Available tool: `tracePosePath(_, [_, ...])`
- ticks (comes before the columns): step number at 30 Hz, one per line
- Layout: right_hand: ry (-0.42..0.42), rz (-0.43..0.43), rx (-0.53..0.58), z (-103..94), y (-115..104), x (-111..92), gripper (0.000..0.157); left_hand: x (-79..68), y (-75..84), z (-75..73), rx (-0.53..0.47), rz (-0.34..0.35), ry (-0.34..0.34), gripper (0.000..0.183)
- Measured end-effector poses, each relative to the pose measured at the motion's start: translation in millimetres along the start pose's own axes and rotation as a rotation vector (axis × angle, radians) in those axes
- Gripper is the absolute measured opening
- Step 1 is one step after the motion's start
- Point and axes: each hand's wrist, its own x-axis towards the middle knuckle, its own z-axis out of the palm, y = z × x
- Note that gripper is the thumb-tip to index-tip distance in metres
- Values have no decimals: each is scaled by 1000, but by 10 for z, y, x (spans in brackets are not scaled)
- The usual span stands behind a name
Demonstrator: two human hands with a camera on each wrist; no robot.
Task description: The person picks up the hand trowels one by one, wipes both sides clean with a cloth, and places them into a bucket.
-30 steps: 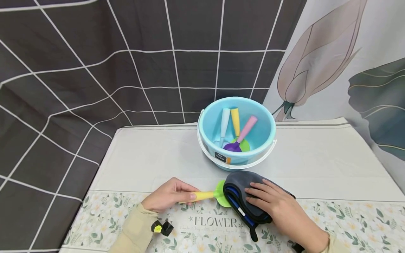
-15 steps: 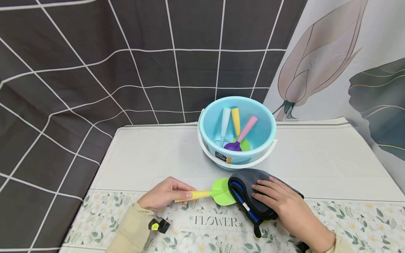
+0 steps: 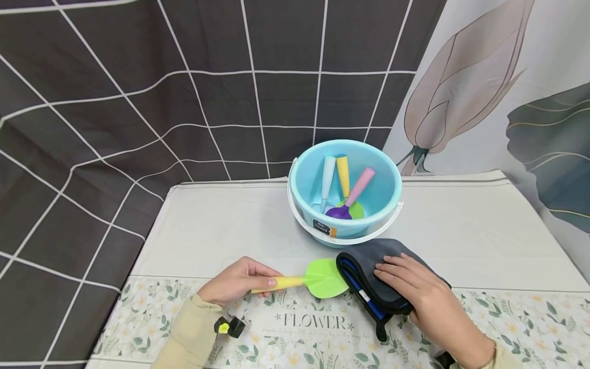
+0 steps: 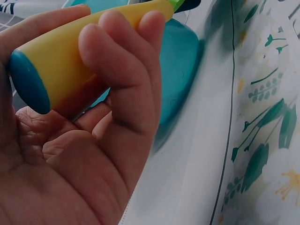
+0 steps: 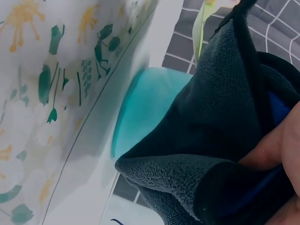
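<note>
My left hand (image 3: 241,281) grips the yellow handle of a toy shovel (image 3: 326,279) with a green blade. In the left wrist view, curled fingers wrap the yellow handle (image 4: 65,51), whose end is blue. A folded dark grey cloth (image 3: 378,261) with black edging and blue inner layers meets the tip of the blade. My right hand (image 3: 424,287) holds this cloth, fingers lying across its top. The right wrist view shows a digit tucked into the fold of the cloth (image 5: 206,108); most of that hand is out of frame.
A light blue bucket (image 3: 301,197) with a white handle stands behind the hands. Inside lie a light blue-handled tool (image 3: 328,177), a yellow-handled one (image 3: 343,174) and a pink-and-purple one (image 3: 359,187). The tablecloth (image 3: 221,220) has a flowered front band. A dark gridded curtain (image 3: 221,97) hangs behind.
The cloth and my right hand have moved right and slightly away, off the green blade, so most of the blade now shows. My left hand has shifted slightly left with the shovel.
</note>
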Motion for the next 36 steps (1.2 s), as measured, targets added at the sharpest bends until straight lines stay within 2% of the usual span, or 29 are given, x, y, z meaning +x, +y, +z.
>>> tracePosePath(12, [89,65,103,-103,-109,57,92,20,5,7,7,3,-6,31])
tracePosePath(16, [134,84,110,-138,-178,75,86,41,9,23,32,-2,-1,30])
tracePosePath(23, [273,27,128,-125,-294,205,62,77,11,69,8,-6,-9,30])
tracePosePath(28, [330,-23,160,-105,-387,321,47,119,9,114,8,-14,-9,30])
tracePosePath(32, [342,-37,176,-83,-457,381,41,157,11,152,16,-23,-21,30])
tracePosePath(36, [318,-43,195,-37,-495,403,42,181,16,178,19,-9,-52,31])
